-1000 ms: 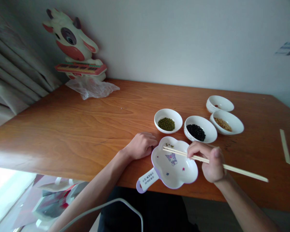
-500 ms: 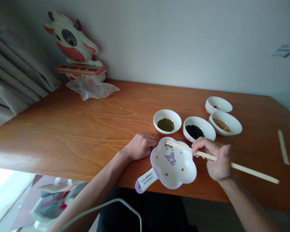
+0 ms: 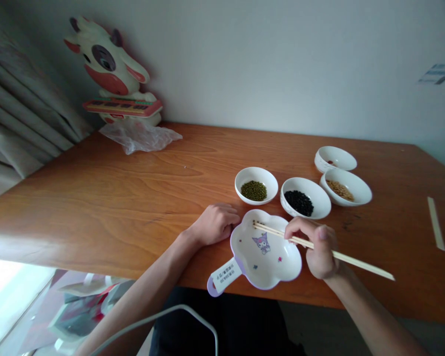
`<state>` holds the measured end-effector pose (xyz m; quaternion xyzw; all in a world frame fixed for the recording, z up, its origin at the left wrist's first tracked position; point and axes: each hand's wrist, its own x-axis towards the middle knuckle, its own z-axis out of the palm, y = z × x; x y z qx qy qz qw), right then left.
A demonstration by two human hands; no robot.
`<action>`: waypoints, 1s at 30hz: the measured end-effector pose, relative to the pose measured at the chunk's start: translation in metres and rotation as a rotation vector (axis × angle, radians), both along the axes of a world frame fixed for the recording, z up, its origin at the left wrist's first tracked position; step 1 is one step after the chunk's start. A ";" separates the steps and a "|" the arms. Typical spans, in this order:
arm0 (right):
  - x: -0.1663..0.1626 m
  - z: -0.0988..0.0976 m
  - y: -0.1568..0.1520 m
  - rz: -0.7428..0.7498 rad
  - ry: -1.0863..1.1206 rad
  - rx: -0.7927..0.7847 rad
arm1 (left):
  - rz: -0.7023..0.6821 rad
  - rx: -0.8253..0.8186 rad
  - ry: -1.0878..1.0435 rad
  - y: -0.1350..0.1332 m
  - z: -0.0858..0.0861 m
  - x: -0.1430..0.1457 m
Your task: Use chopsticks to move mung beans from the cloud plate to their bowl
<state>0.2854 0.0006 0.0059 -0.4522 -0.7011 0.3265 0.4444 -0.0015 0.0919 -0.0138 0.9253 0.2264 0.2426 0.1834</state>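
Note:
My right hand (image 3: 313,246) is closed around a pair of wooden chopsticks (image 3: 359,262). Their tips reach into a white flower-shaped dish (image 3: 269,272) with a purple rim, a labelled handle and a cartoon print. A few small beans lie near the tips by the dish's far edge; the exact grip on them is too small to tell. My left hand (image 3: 215,225) rests curled on the table by the dish's left rim, and what its fingers hold, if anything, is hidden. Just behind the dish stand a bowl of green mung beans (image 3: 254,191) and a bowl of black beans (image 3: 299,202).
Farther right are a bowl of tan grains (image 3: 340,190) and a bowl with a few reddish bits (image 3: 331,162). A pale strip (image 3: 436,223) lies at the table's right. A cow toy keyboard (image 3: 122,106) and a plastic bag (image 3: 141,137) sit at the back left. A cable (image 3: 178,307) crosses below.
My right hand has moved left over the dish, and the chopsticks have shifted with it, their tips slightly lower among the beans. My left hand stays in place.

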 end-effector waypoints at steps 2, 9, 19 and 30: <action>0.000 -0.001 0.000 -0.018 0.014 -0.004 | 0.001 -0.002 0.000 0.000 0.000 0.000; 0.001 0.011 0.005 -0.043 0.164 0.038 | 0.011 -0.005 0.010 0.000 -0.002 -0.001; -0.001 0.053 0.026 -0.134 0.193 0.012 | 0.011 -0.005 0.015 0.000 -0.003 -0.002; 0.031 0.013 -0.025 -0.080 0.058 -0.096 | 0.012 -0.011 0.015 -0.001 -0.001 -0.001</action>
